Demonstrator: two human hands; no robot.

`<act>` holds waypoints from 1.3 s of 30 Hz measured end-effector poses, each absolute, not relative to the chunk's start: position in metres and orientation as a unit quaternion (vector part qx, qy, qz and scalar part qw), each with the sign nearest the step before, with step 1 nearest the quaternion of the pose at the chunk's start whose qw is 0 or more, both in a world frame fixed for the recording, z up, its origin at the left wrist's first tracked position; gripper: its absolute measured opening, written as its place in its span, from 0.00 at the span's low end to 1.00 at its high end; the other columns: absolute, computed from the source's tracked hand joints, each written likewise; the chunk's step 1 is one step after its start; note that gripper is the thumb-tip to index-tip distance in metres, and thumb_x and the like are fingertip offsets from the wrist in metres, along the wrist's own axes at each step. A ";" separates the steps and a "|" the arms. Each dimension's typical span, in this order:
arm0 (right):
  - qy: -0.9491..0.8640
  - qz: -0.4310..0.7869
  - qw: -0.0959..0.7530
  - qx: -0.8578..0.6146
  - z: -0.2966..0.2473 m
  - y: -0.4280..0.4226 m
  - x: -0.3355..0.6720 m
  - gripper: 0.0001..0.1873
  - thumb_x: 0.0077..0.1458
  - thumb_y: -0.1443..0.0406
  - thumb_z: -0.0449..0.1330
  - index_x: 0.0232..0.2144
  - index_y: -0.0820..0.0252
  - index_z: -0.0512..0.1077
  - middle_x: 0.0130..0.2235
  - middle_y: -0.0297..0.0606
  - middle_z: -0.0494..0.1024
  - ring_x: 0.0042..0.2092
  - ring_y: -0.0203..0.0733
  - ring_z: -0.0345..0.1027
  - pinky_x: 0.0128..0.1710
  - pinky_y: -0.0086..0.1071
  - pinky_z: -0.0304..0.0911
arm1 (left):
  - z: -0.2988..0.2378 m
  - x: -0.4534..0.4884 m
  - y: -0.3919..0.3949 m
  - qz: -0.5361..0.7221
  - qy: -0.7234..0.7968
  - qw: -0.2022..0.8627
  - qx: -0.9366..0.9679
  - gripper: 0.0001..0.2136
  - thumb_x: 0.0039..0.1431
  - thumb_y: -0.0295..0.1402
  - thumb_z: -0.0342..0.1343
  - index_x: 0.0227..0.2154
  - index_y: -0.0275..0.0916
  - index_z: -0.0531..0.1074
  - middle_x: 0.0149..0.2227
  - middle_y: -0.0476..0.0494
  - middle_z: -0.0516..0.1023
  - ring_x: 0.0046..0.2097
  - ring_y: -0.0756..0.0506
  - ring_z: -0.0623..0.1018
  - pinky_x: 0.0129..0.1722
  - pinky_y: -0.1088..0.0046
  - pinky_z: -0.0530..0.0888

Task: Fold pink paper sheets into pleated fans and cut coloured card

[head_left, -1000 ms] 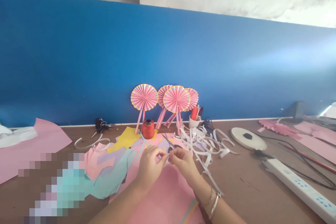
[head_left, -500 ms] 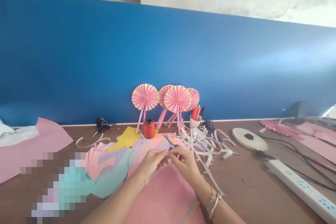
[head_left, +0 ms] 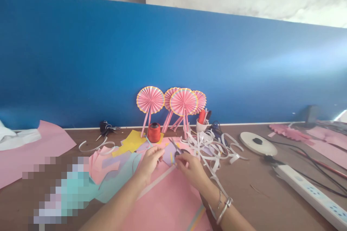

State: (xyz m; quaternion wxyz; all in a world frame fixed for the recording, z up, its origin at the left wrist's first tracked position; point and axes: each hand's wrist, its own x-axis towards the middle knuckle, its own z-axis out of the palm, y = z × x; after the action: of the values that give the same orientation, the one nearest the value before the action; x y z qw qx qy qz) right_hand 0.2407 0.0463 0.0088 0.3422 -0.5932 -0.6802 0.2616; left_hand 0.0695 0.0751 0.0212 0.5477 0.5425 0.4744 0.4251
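Observation:
My right hand [head_left: 191, 169] pinches the end of a pale paper strip [head_left: 155, 183], which runs down-left across a large pink paper sheet [head_left: 168, 205]. My left hand [head_left: 149, 160] sits a little apart to the left, fingers curled together, with nothing visible in them. Between the hands stands a small yellow paper piece [head_left: 171, 157]. Just above my right fingers, a pair of scissors [head_left: 176, 147] lies on lilac paper [head_left: 169, 153], its handles partly hidden by the hand.
Curled white paper offcuts [head_left: 208, 144] lie to the right. Pink paper fans on sticks [head_left: 150, 100] stand against the blue wall panel [head_left: 162, 57], near a red thread spool [head_left: 154, 132] and a cup of pens [head_left: 201, 126]. A white power strip [head_left: 306, 195] lies at right.
My hands have separated, the left moving left and away from the right. The pale strip now shows clearly across the pink sheet.

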 end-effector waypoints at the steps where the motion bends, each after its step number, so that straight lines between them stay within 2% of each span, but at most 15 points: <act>1: -0.688 0.236 0.298 -0.619 0.008 0.046 0.240 0.08 0.49 0.66 0.54 0.29 0.61 0.74 0.32 0.40 0.75 0.34 0.42 0.67 0.34 0.32 0.58 | 0.018 0.068 0.078 0.423 0.482 0.536 0.549 0.14 0.48 0.44 0.51 0.18 0.40 0.60 0.19 0.54 0.61 0.22 0.52 0.63 0.20 0.78 0.60; 3: -0.690 0.199 0.232 -0.656 0.006 0.044 0.237 0.05 0.43 0.67 0.59 0.27 0.61 0.72 0.33 0.42 0.75 0.37 0.45 0.67 0.35 0.33 0.57 | 0.011 0.067 0.082 0.418 0.498 0.510 0.563 0.16 0.49 0.46 0.50 0.17 0.40 0.59 0.18 0.54 0.59 0.22 0.51 0.62 0.19 0.78 0.60; 5: -0.685 0.193 0.204 -0.672 0.003 0.043 0.234 0.08 0.39 0.69 0.61 0.27 0.61 0.71 0.35 0.43 0.74 0.40 0.47 0.66 0.36 0.32 0.57 | 0.003 0.066 0.085 0.415 0.513 0.485 0.574 0.18 0.50 0.48 0.49 0.16 0.41 0.58 0.17 0.55 0.57 0.21 0.51 0.62 0.19 0.77 0.61; 8: -0.679 0.223 0.208 -0.668 -0.002 0.044 0.233 0.07 0.38 0.72 0.59 0.25 0.60 0.68 0.33 0.41 0.73 0.38 0.44 0.66 0.34 0.30 0.55 | -0.005 0.064 0.088 0.412 0.531 0.454 0.586 0.18 0.50 0.49 0.49 0.15 0.41 0.59 0.16 0.55 0.57 0.20 0.51 0.63 0.18 0.76 0.63; 11: -0.683 0.240 0.233 -0.650 -0.004 0.045 0.233 0.08 0.37 0.76 0.54 0.22 0.60 0.66 0.30 0.39 0.73 0.34 0.41 0.66 0.31 0.28 0.53 | -0.006 0.062 0.091 0.407 0.544 0.436 0.589 0.17 0.48 0.49 0.50 0.16 0.41 0.61 0.18 0.53 0.63 0.20 0.50 0.65 0.17 0.75 0.63; 17: -0.671 0.277 0.230 -0.648 -0.002 0.042 0.233 0.17 0.37 0.77 0.51 0.31 0.60 0.69 0.28 0.35 0.73 0.30 0.38 0.66 0.28 0.27 0.51 | 0.001 0.053 0.098 0.439 0.568 0.382 0.583 0.14 0.47 0.44 0.50 0.15 0.41 0.63 0.16 0.53 0.62 0.22 0.49 0.66 0.22 0.76 0.61; 21: -0.670 0.280 0.210 -0.655 -0.002 0.038 0.232 0.12 0.38 0.74 0.54 0.29 0.60 0.69 0.28 0.36 0.73 0.30 0.39 0.65 0.28 0.27 0.51 | 0.004 0.048 0.097 0.457 0.583 0.363 0.565 0.17 0.52 0.43 0.45 0.13 0.41 0.60 0.15 0.53 0.59 0.21 0.49 0.64 0.22 0.75 0.59; 23: -0.682 0.262 0.220 -0.647 -0.004 0.039 0.232 0.09 0.37 0.74 0.54 0.25 0.60 0.68 0.28 0.37 0.72 0.31 0.39 0.64 0.29 0.27 0.52 | 0.004 0.048 0.096 0.466 0.588 0.357 0.557 0.18 0.52 0.44 0.47 0.12 0.41 0.60 0.16 0.52 0.61 0.22 0.49 0.66 0.23 0.75 0.61; 26: -0.703 0.236 0.246 -0.624 -0.009 0.040 0.231 0.10 0.35 0.77 0.51 0.20 0.60 0.65 0.28 0.37 0.72 0.32 0.38 0.64 0.31 0.26 0.53 | 0.001 0.050 0.096 0.489 0.588 0.349 0.541 0.11 0.48 0.42 0.54 0.24 0.39 0.69 0.27 0.49 0.72 0.27 0.49 0.70 0.27 0.76 0.65; 28: -0.705 0.240 0.250 -0.619 -0.011 0.040 0.230 0.12 0.34 0.78 0.50 0.21 0.60 0.65 0.28 0.36 0.72 0.31 0.37 0.64 0.30 0.26 0.53 | -0.001 0.051 0.097 0.516 0.574 0.356 0.527 0.16 0.45 0.42 0.57 0.36 0.39 0.70 0.34 0.47 0.74 0.28 0.50 0.71 0.28 0.76 0.67; 29: -0.702 0.251 0.249 -0.618 -0.012 0.040 0.230 0.13 0.35 0.78 0.50 0.23 0.60 0.66 0.27 0.35 0.72 0.30 0.36 0.64 0.29 0.25 0.53 | -0.002 0.051 0.097 0.526 0.565 0.364 0.521 0.18 0.46 0.44 0.56 0.38 0.38 0.70 0.33 0.46 0.74 0.27 0.50 0.71 0.27 0.76 0.67; 33: -0.682 0.304 0.271 -0.607 -0.008 0.039 0.229 0.18 0.39 0.77 0.51 0.35 0.61 0.68 0.27 0.32 0.71 0.28 0.35 0.63 0.27 0.25 0.52 | 0.001 0.050 0.097 0.525 0.548 0.388 0.523 0.22 0.52 0.53 0.47 0.23 0.37 0.70 0.18 0.51 0.66 0.22 0.50 0.67 0.23 0.76 0.63; 35: -0.666 0.327 0.286 -0.606 -0.004 0.040 0.229 0.14 0.42 0.75 0.52 0.34 0.62 0.69 0.26 0.32 0.70 0.28 0.35 0.62 0.26 0.25 0.52 | 0.007 0.052 0.094 0.510 0.542 0.392 0.541 0.22 0.53 0.52 0.47 0.17 0.38 0.67 0.17 0.51 0.64 0.22 0.50 0.66 0.23 0.75 0.63; 37: -0.655 0.344 0.304 -0.600 -0.001 0.042 0.231 0.07 0.44 0.72 0.53 0.28 0.62 0.69 0.24 0.32 0.68 0.27 0.35 0.60 0.26 0.26 0.52 | 0.014 0.057 0.089 0.485 0.524 0.404 0.571 0.18 0.50 0.48 0.52 0.18 0.38 0.68 0.19 0.50 0.68 0.24 0.49 0.69 0.25 0.75 0.64; 39: -0.654 0.352 0.330 -0.582 0.000 0.046 0.233 0.04 0.46 0.68 0.53 0.23 0.62 0.68 0.22 0.31 0.66 0.26 0.35 0.58 0.27 0.27 0.52 | 0.019 0.064 0.082 0.446 0.507 0.415 0.610 0.12 0.46 0.42 0.57 0.26 0.37 0.73 0.26 0.48 0.73 0.30 0.47 0.72 0.30 0.74 0.67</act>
State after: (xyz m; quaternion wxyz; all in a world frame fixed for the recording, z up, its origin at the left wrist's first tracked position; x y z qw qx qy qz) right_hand 0.2334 0.0461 -0.0001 0.3305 -0.5822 -0.6542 0.3520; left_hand 0.0638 0.0819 0.0191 0.4148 0.6101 0.5066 0.4463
